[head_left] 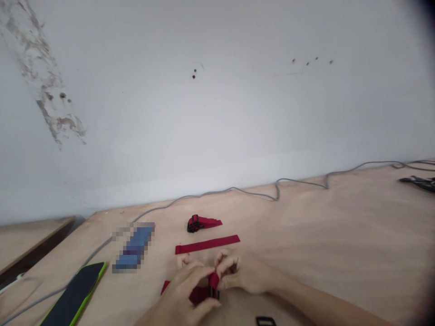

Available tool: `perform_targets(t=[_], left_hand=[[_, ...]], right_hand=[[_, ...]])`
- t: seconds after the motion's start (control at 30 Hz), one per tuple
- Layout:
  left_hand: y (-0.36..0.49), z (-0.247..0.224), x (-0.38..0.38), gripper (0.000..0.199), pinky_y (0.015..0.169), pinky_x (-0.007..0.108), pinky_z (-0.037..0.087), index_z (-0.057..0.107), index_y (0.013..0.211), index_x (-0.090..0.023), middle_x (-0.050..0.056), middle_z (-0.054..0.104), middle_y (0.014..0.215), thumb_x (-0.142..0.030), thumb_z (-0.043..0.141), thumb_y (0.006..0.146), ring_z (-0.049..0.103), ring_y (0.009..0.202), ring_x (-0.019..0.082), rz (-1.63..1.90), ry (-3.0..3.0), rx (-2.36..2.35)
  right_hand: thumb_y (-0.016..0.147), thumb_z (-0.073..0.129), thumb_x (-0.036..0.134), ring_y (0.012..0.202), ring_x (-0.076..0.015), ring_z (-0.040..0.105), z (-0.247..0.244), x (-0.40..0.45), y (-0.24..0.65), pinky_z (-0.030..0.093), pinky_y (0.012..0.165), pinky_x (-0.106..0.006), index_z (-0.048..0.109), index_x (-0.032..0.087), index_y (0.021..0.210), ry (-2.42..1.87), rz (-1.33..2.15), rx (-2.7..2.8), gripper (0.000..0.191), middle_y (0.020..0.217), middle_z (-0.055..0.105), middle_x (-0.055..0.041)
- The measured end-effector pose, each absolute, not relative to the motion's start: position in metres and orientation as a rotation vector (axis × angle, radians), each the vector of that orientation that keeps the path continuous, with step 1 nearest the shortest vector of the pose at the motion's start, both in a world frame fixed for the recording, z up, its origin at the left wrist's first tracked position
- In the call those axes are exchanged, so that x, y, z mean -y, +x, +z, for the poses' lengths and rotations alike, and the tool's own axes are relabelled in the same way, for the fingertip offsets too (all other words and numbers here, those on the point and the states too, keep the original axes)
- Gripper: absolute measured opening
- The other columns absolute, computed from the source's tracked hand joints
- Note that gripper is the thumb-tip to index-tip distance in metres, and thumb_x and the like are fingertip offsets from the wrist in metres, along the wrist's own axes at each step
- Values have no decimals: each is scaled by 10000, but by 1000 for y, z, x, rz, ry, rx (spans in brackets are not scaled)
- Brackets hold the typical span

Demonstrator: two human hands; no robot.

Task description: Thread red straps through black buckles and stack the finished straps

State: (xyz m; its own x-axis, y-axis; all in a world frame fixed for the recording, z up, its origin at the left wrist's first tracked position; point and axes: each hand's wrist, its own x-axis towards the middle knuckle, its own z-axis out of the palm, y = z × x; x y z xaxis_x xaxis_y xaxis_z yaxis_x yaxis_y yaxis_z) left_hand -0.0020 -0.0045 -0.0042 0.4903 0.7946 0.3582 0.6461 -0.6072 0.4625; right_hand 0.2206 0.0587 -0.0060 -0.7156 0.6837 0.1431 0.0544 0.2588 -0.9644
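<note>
Near the bottom middle, my left hand (185, 292) and my right hand (238, 270) meet over a red strap (199, 295) with a dark buckle (214, 293). The fingers of my left hand are closed on the strap beside the buckle. My right hand pinches the strap's raised fold just above the buckle. The strap's other end sticks out left of my left hand. Beyond my hands a flat red strip (208, 244) lies on the table, and behind it sits a bundle of red straps with black buckles (193, 223).
A phone with a green edge (76, 294) and a pixelated blue item (136, 246) lie left on the wooden table (306, 226). A black buckle (265, 321) is at the bottom edge. A grey cable (234, 188) runs along the wall; a dark tool (419, 182) lies far right.
</note>
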Motion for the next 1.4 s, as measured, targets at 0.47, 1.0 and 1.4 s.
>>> perform_targets(t=[0.47,1.0,1.4], left_hand=[[-2,-7,-2,380,921,429,532,602,1164,-263,68,759,1043,-225,744,814,716,942,268,1081,2619,-1198],[-33,9,9,615,1046,461,456,564,1331,-276,106,690,1277,-379,807,776,625,1183,324,885,2594,-1152],[-49,12,29,274,969,392,467,751,971,-310,60,678,1159,-519,749,792,617,1056,263,628,2498,-940]], right_hand=[[807,713,447,733,-168,607,-5,-52,218,466,645,-254,716,209,874,-849,1284,1956,248,809,674,-13],[825,659,375,582,-126,536,17,-55,249,328,512,-229,612,188,676,-1220,986,2396,244,609,578,42],[853,609,268,1075,-283,544,41,-46,269,430,943,-412,700,212,903,-1153,486,2613,118,1072,643,-95]])
